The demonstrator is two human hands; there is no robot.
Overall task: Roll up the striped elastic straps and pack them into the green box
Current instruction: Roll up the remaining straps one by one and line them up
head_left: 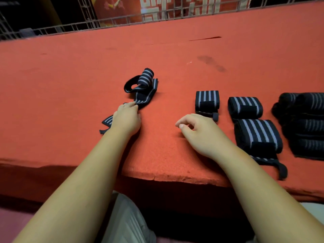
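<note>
Across red felt table (70, 76), striped straps (245, 106); metal lattice (112, 21) behind.

A red-felted table (70, 85) bears one loose striped strap (145, 95), three rolled straps (207, 100) and a heap (306, 123) of more.

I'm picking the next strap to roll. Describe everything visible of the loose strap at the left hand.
The loose strap is dark woven elastic with pale lengthwise stripes. It lies unrolled and crumpled on the red table: its far end curls into a raised loop, its near end pokes out flat beneath the left hand, which grips its middle. Nothing else touches it.
</note>
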